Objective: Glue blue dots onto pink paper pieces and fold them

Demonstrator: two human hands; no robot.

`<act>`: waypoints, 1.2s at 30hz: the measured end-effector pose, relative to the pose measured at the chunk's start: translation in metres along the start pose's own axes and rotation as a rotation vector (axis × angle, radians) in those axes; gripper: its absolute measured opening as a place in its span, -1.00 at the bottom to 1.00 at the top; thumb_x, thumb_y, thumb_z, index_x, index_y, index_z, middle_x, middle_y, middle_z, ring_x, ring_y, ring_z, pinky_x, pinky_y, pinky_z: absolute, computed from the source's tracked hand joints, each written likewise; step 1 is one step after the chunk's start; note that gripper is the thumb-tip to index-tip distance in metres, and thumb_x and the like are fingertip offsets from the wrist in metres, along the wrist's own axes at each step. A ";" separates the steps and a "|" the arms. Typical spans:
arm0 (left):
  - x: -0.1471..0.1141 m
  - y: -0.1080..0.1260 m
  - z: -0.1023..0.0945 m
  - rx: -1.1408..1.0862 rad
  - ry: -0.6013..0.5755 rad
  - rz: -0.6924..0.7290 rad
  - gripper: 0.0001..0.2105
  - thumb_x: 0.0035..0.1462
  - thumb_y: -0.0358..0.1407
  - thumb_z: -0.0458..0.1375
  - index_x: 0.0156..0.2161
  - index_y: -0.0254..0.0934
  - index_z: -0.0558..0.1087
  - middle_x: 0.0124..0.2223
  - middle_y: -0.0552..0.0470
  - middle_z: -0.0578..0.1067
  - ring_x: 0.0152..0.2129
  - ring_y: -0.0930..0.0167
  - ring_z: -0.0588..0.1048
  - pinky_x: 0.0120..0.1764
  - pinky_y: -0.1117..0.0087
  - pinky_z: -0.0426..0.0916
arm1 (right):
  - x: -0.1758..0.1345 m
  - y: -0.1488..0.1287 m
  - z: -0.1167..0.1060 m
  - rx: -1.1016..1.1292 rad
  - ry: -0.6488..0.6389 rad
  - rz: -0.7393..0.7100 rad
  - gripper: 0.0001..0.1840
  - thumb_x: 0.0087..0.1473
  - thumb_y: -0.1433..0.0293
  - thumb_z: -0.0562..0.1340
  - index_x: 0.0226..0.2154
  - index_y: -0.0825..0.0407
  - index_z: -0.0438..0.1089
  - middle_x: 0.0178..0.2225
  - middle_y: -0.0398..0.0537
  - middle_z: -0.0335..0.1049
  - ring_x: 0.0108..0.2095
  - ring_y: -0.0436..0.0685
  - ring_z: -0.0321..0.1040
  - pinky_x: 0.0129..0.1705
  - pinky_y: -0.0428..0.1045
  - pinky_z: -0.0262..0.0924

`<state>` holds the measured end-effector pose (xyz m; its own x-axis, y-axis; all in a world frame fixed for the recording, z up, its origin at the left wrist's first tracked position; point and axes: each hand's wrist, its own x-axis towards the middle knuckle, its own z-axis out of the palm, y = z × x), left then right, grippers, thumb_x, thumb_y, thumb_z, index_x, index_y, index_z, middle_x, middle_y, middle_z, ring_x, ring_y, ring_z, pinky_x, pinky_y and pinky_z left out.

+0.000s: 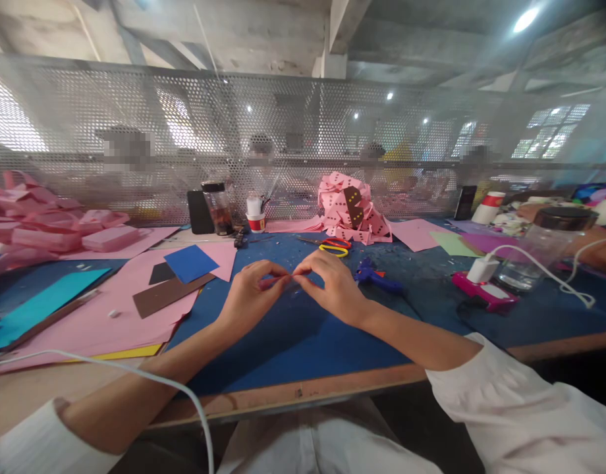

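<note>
Over the blue tabletop (283, 349), my left hand (256, 289) and my right hand (332, 286) meet at the fingertips, both pinched closed. Whatever lies between the fingertips is too small to make out; a hint of pink shows inside the left fingers. Just beyond my right hand lie scissors (335, 247) with red and yellow handles. A blue glue gun (379, 279) rests to the right of that hand. Left of my left hand, a blue sheet (190, 263) and a brown strip (169, 296) lie on large pink sheets (135, 329).
Behind the hands stands a pile of dotted pink pieces (340, 204). Folded pink pieces (36, 217) heap up at far left. A drink jar (219, 210), paper cup (256, 220) and phone (200, 212) line the perforated screen (293, 131). White cables cross both sides.
</note>
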<state>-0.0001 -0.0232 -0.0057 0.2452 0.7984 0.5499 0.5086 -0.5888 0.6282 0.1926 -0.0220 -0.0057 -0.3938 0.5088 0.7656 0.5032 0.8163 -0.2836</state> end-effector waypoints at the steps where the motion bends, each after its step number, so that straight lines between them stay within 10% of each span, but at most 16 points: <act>1: 0.000 0.000 0.000 -0.004 -0.002 -0.003 -0.84 0.12 -0.22 0.11 -0.31 -0.24 0.48 -0.26 0.01 0.54 -0.29 0.35 0.49 -0.21 0.38 0.40 | 0.000 0.000 0.000 -0.029 -0.011 -0.017 -0.92 0.20 0.37 0.16 -0.28 0.01 0.35 -0.27 -0.06 0.38 -0.17 0.10 0.28 -0.06 0.05 0.13; 36: 0.002 -0.002 0.002 0.106 0.014 0.106 -0.85 0.11 -0.23 0.15 -0.32 -0.16 0.57 -0.37 0.07 0.60 -0.29 0.34 0.51 0.13 0.16 0.18 | -0.002 0.010 0.002 -0.117 -0.065 -0.006 -0.88 0.16 0.34 0.21 -0.23 -0.01 0.43 -0.25 -0.08 0.41 -0.17 0.09 0.30 -0.09 0.04 0.13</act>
<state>0.0010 -0.0198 -0.0068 0.2910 0.7301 0.6183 0.5646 -0.6528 0.5051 0.1969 -0.0143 -0.0112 -0.4445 0.5236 0.7269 0.5853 0.7840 -0.2068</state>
